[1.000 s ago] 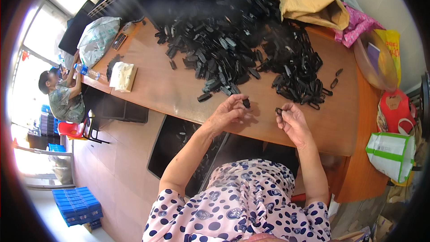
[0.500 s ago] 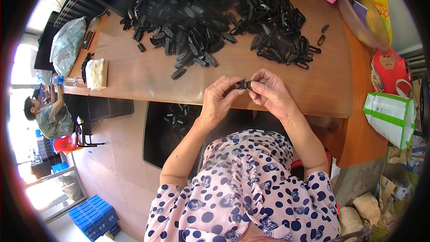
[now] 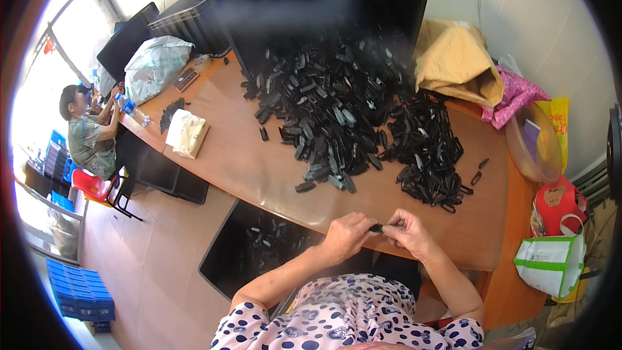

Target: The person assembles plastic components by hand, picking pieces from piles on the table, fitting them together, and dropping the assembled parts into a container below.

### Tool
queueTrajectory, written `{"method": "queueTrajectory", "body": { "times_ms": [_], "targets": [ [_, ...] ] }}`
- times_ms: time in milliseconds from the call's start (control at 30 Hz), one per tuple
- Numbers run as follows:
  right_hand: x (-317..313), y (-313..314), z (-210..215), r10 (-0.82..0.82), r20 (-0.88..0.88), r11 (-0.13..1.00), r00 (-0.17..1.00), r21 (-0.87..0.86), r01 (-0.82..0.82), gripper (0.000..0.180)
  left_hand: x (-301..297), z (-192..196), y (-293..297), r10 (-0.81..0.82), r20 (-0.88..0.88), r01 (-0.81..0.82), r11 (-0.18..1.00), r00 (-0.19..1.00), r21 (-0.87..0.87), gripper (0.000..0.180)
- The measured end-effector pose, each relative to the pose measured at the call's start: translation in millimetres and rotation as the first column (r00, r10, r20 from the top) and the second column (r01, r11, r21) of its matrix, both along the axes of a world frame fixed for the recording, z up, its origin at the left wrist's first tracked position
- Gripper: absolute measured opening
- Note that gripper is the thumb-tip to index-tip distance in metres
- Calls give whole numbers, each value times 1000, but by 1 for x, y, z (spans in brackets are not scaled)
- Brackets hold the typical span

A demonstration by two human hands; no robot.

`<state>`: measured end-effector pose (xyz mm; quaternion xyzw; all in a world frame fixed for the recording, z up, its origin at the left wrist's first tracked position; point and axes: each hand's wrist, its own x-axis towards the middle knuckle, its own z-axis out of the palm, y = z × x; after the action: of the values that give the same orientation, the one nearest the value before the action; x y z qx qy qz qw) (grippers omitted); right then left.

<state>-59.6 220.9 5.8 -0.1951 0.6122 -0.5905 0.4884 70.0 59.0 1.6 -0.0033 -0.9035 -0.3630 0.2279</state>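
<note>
At the table's near edge, my left hand [image 3: 348,236] and my right hand [image 3: 410,233] meet, both closed in a pinch. Between their fingertips is a small black plastic part [image 3: 376,227], mostly covered by the fingers. Beyond them on the brown table [image 3: 240,155] lies a large heap of elongated black plastic pieces [image 3: 324,116]. To its right spreads a smaller heap of black frame-like parts [image 3: 424,155], with a couple of loose ones near the right edge.
Behind the heap leans a large black tray [image 3: 414,0]. Another black tray [image 3: 223,266] holding some pieces is below the table, left of my arm. Paper packet [image 3: 188,133], water bottle [image 3: 133,110] and plastic bag [image 3: 155,68] stand left; a basin [image 3: 525,155] right. A person [image 3: 94,133] sits far left.
The view has tilted up, so the table and heaps appear lower and more of the back wall shows. Both hands keep the black part pinched; its angle seems changed.
</note>
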Motion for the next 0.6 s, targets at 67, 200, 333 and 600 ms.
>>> {"method": "queueTrajectory", "body": {
  "times_ms": [67,200,333,600],
  "targets": [
    [2,-2,-5,6,-33,1000,999,15,-5,10,6,0,-5,-19,89,24,998,996,-59,25],
    [3,-2,-10,69,329,997,942,-6,-72,12,12,2,0,-93,219,32,964,971,264,30],
    [5,-4,-12,62,546,998,835,-41,-48,14,7,4,-6,-134,255,40,938,957,345,27],
    [19,-7,-6,386,484,888,785,-426,-174,55,6,-2,16,-170,74,-77,-10,983,997,17]
  ]
}}
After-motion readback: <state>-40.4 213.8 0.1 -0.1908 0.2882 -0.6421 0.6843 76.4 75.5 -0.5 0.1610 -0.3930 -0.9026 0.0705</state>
